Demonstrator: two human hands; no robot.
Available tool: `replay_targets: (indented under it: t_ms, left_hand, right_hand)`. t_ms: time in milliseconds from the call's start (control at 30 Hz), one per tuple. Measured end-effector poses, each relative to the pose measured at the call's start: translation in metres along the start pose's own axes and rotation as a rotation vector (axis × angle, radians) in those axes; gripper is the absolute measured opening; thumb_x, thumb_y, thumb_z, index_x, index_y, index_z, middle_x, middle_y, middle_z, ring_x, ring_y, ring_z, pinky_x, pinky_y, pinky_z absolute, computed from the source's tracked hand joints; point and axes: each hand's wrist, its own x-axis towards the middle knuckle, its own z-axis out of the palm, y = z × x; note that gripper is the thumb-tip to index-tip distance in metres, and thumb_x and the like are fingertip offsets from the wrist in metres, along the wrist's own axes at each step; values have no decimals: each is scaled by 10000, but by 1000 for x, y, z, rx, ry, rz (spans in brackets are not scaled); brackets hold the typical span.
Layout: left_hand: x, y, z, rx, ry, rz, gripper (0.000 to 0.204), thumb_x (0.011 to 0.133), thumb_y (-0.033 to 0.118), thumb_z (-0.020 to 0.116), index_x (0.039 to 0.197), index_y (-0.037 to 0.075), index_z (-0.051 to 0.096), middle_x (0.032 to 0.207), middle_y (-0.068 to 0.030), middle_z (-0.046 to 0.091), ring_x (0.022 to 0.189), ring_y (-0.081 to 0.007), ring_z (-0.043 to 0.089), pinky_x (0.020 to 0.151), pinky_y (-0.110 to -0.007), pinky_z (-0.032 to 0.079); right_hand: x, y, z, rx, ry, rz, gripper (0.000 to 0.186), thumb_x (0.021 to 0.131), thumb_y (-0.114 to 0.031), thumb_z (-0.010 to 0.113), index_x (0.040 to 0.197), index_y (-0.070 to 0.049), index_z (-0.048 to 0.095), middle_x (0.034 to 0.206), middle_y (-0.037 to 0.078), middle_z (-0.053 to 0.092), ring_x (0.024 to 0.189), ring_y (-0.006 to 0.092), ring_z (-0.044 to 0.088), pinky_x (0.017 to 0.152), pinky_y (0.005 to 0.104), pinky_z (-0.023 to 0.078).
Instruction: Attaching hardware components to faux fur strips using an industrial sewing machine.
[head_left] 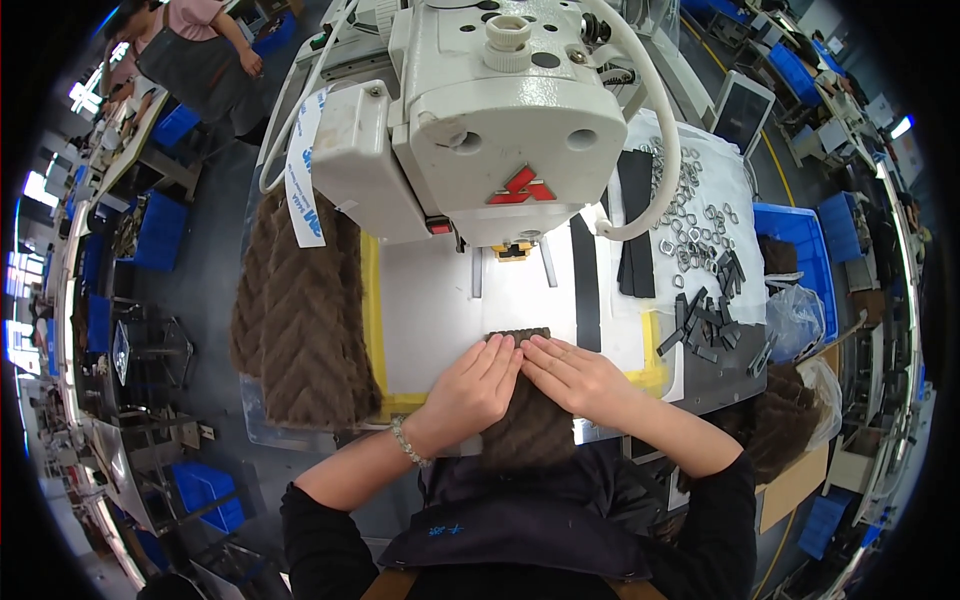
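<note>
Both my hands lie on a brown furry fabric piece at the front edge of the white work plate. My left hand rests flat, fingers stretched forward, near the fabric's dark ribbed far end. My right hand presses flat from the other side, its fingertips close to the left ones. Beyond them hangs the head of a large white sewing machine, with a yellow clamp part below it. The fabric's near part drapes over the edge toward my lap.
Brown furry pieces are piled left of the plate. To the right lie metal rings, short black strips and long black strips. A blue bin stands beyond. Another person works at the far left.
</note>
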Motion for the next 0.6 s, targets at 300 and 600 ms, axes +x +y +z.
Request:
replay_targets:
  t_ms: [300,600]
  left_hand:
    - [1,-4,-1,5,44,44,322,809,95,590,1092,-38,671,1128,-170,677,1069,-259,653,935,-358,509]
    - [7,-4,-7,13,38,50,303,808,88,597,1073,-36,676,1120,-165,678,1059,-263,656,924,-362,515]
  right_hand:
    - [2,2,-1,4,9,-32,316,778,-87,601,1062,41,650,1160,164,660,1109,273,645,952,360,528]
    - [3,5,-4,1,43,-59,317,762,-84,601,1048,44,648,1134,165,662,1084,281,652,928,353,538]
